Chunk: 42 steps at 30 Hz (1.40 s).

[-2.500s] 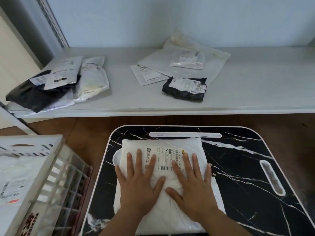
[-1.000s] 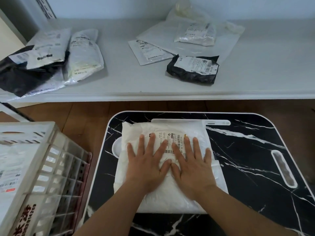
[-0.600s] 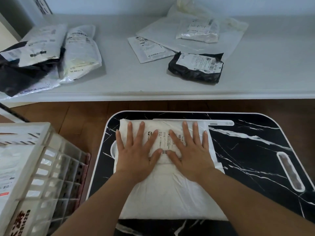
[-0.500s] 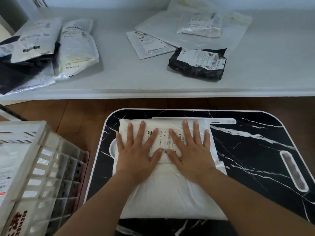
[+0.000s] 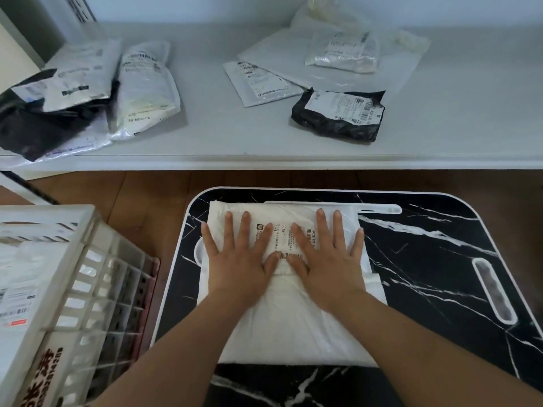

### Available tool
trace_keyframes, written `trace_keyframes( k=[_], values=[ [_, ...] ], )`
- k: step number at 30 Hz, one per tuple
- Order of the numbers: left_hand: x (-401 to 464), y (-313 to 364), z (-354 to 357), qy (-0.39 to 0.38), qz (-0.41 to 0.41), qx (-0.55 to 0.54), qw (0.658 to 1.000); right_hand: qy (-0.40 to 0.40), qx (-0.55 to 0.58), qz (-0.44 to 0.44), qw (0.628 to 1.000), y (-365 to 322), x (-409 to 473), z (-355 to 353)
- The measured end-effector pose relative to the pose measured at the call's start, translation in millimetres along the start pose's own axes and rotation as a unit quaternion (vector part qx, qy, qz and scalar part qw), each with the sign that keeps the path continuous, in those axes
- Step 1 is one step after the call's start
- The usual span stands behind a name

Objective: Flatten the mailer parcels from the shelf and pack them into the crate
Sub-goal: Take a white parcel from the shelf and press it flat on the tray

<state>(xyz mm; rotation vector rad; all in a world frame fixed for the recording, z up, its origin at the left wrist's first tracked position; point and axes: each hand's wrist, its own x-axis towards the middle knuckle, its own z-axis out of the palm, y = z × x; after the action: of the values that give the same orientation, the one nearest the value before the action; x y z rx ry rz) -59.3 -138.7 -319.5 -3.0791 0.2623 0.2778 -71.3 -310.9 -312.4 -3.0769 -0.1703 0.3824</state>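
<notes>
My left hand point(image 5: 241, 259) and right hand point(image 5: 329, 259) both flat, fingers straight and spread, palms pressing white mailer parcel point(image 5: 288, 327); thumbs nearly meet at its label point(image 5: 286, 239). Parcel lies on black marble-pattern tray table point(image 5: 426, 259). White crate point(image 5: 73, 289) to my left, parcels inside. More mailers on grey shelf point(image 5: 455, 118) beyond, black parcel point(image 5: 338, 118) among them.

Two bare forearms enter from the bottom edge, each ending in a bare hand. No sleeve, cuff, glove, watch, ring or bracelet shows anywhere on them. The left hand point(image 5: 239, 259) has five fingers with short, unpainted nails. The right hand point(image 5: 329, 259) looks the same: five fingers, short plain nails, no jewellery. Both forearms are uncovered up to where the view ends.
</notes>
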Motion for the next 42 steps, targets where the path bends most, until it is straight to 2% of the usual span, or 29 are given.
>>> trace_keyframes(
  k=[4, 13, 21, 27, 29, 31, 33, 34, 35, 37, 38, 39, 40, 42],
  values=[
    [-36.0, 11.3, 0.0, 0.053, 0.042, -0.070, 0.995, 0.067, 0.020, -0.045, 0.997, -6.4, -43.0, 8.6],
    [-66.7, 7.2, 26.3, 0.047, 0.061, -0.061, 0.995, 0.005, 0.030, -0.059, 0.998, -0.7, -71.7, 23.9],
    [-63.6, 8.0, 28.9, 0.057, 0.068, -0.057, 0.994, 0.023, 0.025, -0.050, 0.998, 1.7, -68.6, 32.3],
    [-64.4, 7.0, 23.8, 0.008, 0.066, -0.075, 0.995, 0.009, 0.052, -0.051, 0.997, 0.8, -66.8, 27.4],
    [-63.1, 4.3, 19.5, -0.011, 0.068, -0.083, 0.994, -0.013, 0.094, -0.018, 0.995, 3.5, -66.8, 18.3],
    [-64.1, 0.0, 7.1, -0.006, 0.010, -0.137, 0.990, 0.025, 0.153, 0.085, 0.984, 5.5, -70.0, 5.2],
    [-66.5, -3.7, -10.8, 0.040, -0.123, -0.230, 0.965, 0.076, 0.214, 0.237, 0.945, 12.7, -71.6, -2.7],
    [-67.3, -6.9, -17.9, 0.057, -0.201, -0.277, 0.938, 0.085, 0.244, 0.292, 0.921, 17.4, -72.9, -5.5],
    [-66.3, -10.5, -18.8, 0.058, -0.274, -0.338, 0.898, 0.081, 0.278, 0.319, 0.903, 21.9, -73.9, -7.7],
    [-64.4, -20.2, -22.1, 0.026, -0.367, -0.492, 0.789, 0.061, 0.359, 0.330, 0.871, 28.4, -71.9, -10.2],
    [-65.4, -24.1, -26.6, 0.014, -0.383, -0.569, 0.727, 0.048, 0.398, 0.343, 0.849, 29.8, -71.2, -14.8],
    [-67.4, -28.5, -31.6, 0.003, -0.384, -0.620, 0.684, 0.034, 0.435, 0.358, 0.825, 29.8, -71.6, -20.4],
    [-70.7, -31.9, -37.4, -0.009, -0.377, -0.644, 0.665, 0.019, 0.462, 0.368, 0.807, 29.8, -73.6, -26.3],
    [-78.6, -39.6, -53.5, -0.026, -0.350, -0.657, 0.667, -0.008, 0.502, 0.360, 0.786, 28.0, -77.6, -43.1]
  ],
)
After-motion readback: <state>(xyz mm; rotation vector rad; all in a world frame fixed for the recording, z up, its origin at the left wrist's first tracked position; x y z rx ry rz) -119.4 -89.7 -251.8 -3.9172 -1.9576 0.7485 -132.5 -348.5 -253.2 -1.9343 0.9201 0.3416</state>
